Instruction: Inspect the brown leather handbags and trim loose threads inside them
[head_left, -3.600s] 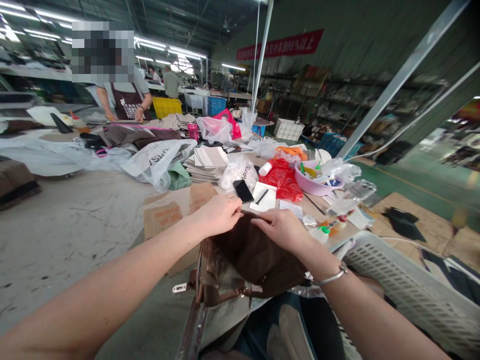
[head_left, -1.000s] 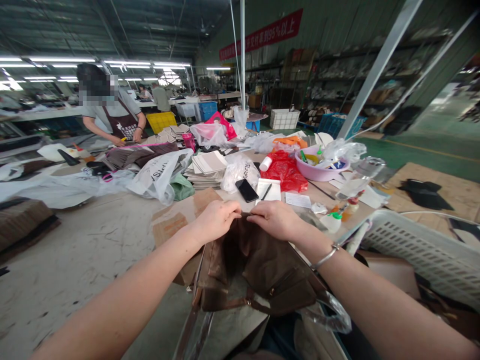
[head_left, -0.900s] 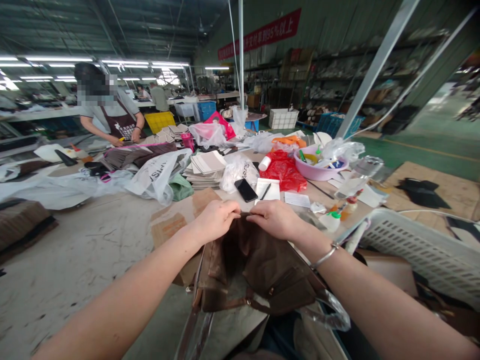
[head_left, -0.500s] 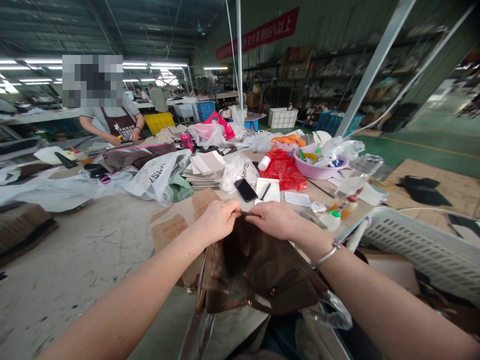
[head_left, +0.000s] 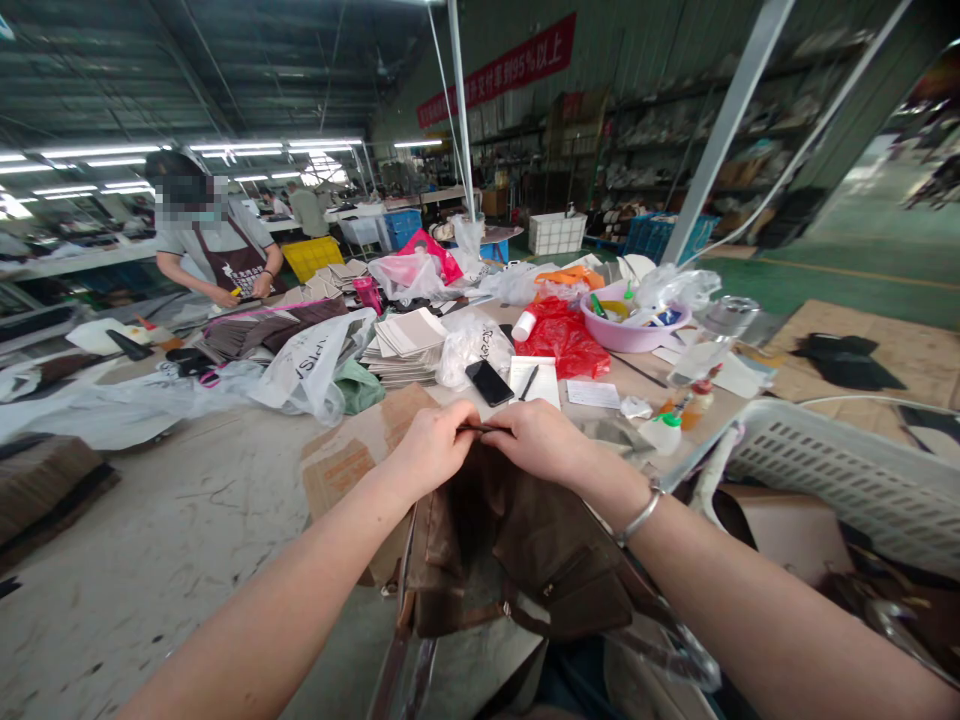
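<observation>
A brown bag (head_left: 555,540) lies open before me, its dark lining and a zipped inner pocket showing. My left hand (head_left: 439,440) pinches the bag's far rim between thumb and fingers. Close beside it, my right hand (head_left: 536,440) grips the same rim, with a short dark stretch of edge between the two hands. A strap wrapped in clear plastic (head_left: 667,650) hangs at the bag's right side. Under the bag's left part is a piece of brown cardboard (head_left: 337,460). Just beyond my hands lie a black phone (head_left: 489,382) and a notepad (head_left: 546,385) with a pen on it.
A white perforated basket (head_left: 847,470) with bags in it stands at my right. Small glue bottles (head_left: 667,432), a pink basin (head_left: 634,330), a red plastic bag (head_left: 562,335) and stacked panels (head_left: 405,340) cover the table's far side. A co-worker (head_left: 225,250) stands at the far left.
The view has shifted slightly. Both hands keep hold of the bag's rim, and a little more of its edge shows between them. The co-worker's head has tilted down.
</observation>
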